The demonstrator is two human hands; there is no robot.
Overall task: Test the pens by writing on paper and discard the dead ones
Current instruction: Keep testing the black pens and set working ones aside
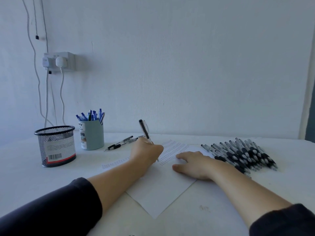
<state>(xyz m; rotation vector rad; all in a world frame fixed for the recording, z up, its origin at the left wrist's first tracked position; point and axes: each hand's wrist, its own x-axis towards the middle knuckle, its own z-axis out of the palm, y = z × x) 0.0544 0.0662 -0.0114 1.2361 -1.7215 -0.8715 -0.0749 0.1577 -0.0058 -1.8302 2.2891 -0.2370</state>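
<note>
My left hand (pixel 146 153) grips a black pen (pixel 144 130) upright, its tip down on the white sheet of paper (pixel 160 189). Rows of small pen marks cover the far part of the sheet. My right hand (pixel 192 165) lies flat on the paper's right side, fingers straight, pressing it down. A large heap of black pens (pixel 242 155) lies on the table just right of that hand. Two loose black pens (pixel 121 142) lie behind my left hand.
A black mesh cup (pixel 56 145) stands at the left of the white table (pixel 213 210). Beside it is a pale green cup (pixel 92 135) full of blue pens. A wall socket with white cables hangs above them.
</note>
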